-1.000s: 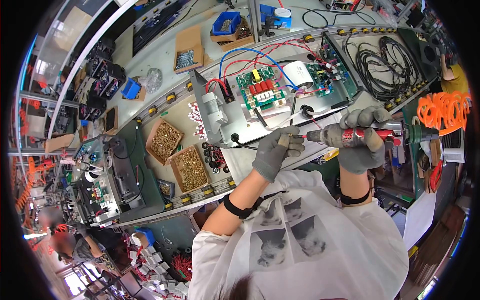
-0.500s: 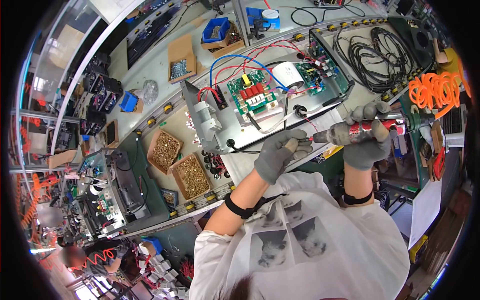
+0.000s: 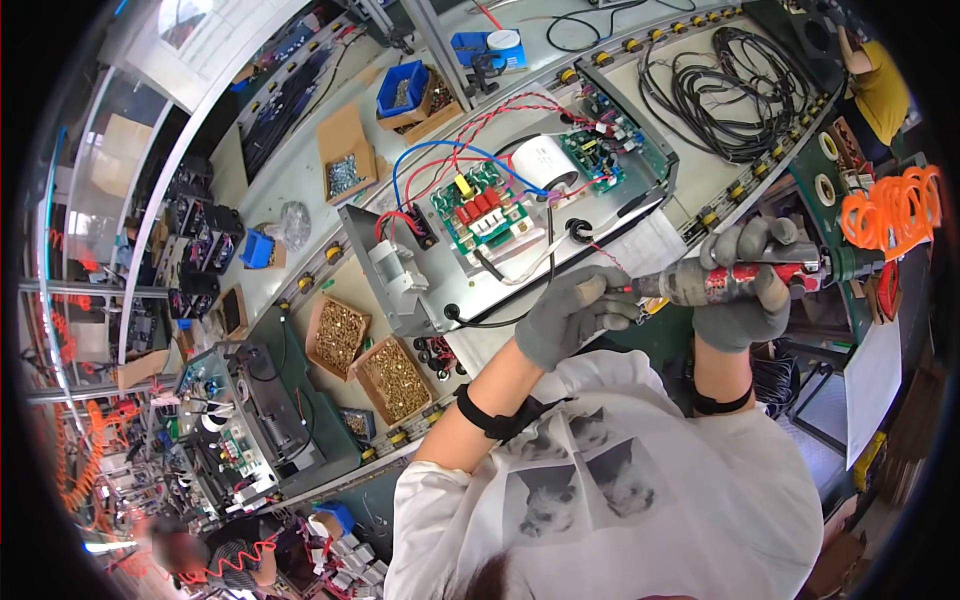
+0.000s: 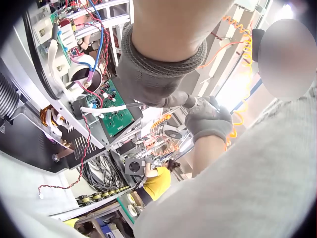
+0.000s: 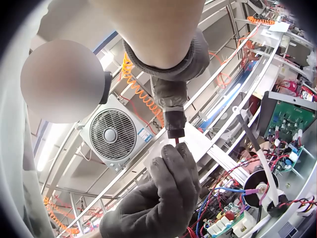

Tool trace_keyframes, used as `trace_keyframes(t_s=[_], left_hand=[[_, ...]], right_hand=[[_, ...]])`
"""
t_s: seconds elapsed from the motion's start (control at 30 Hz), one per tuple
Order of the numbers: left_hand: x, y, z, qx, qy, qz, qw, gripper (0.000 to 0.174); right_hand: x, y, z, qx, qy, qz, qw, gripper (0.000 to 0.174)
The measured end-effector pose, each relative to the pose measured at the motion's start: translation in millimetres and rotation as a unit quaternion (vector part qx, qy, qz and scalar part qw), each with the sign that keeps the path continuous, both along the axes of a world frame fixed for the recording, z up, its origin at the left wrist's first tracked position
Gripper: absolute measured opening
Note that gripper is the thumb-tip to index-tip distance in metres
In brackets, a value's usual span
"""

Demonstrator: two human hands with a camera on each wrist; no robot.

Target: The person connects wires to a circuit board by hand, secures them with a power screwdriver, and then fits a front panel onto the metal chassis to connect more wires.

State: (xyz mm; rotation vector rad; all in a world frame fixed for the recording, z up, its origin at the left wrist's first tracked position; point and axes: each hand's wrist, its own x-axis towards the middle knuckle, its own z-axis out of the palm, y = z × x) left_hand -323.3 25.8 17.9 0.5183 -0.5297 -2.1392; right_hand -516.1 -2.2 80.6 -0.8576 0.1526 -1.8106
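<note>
Near the front edge of the worktop [image 3: 360,285], a bit right of the middle, a red power driver [image 3: 728,285] is held up in the air. It lies almost flat, pointing left. Its middle is bright red with scuffed marks, its front part is grey and looks dirty and worn, and a thin red bit [image 3: 627,289] pokes out of the nose. At the right end it turns silver, then green, and a curly orange hose [image 3: 885,212] shows close by.

Both hands wear grey gloves. The right hand [image 3: 745,318] is wrapped snugly round the driver's body. The left hand [image 3: 566,325] has its fingers bent and close together, right at the tip of the bit — I can't tell if they pinch the bit or some tiny thing.

Just past the hands sits an open silver metal case [image 3: 445,272]. Inside are a green board [image 3: 485,215], a fat white can [image 3: 545,165] and red and blue wires. To the left stand two boxes [image 3: 402,378] full of small gold-coloured bits — and far off to the right lies a big loop of black cable [image 3: 735,95].
</note>
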Motion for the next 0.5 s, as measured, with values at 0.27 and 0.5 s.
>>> trace_keyframes(t_s=[0.27,0.5], left_hand=[[-36,-67,-16,-0.458,-0.596,0.306,0.585,0.032],[-20,-67,-29,-0.249,-0.596,0.381,0.662,0.020]], right_hand=[[-25,2,4,-0.013,0.029,-0.045,0.998,0.042],[-24,-7,6,-0.009,0.061,-0.085,0.994,0.039]])
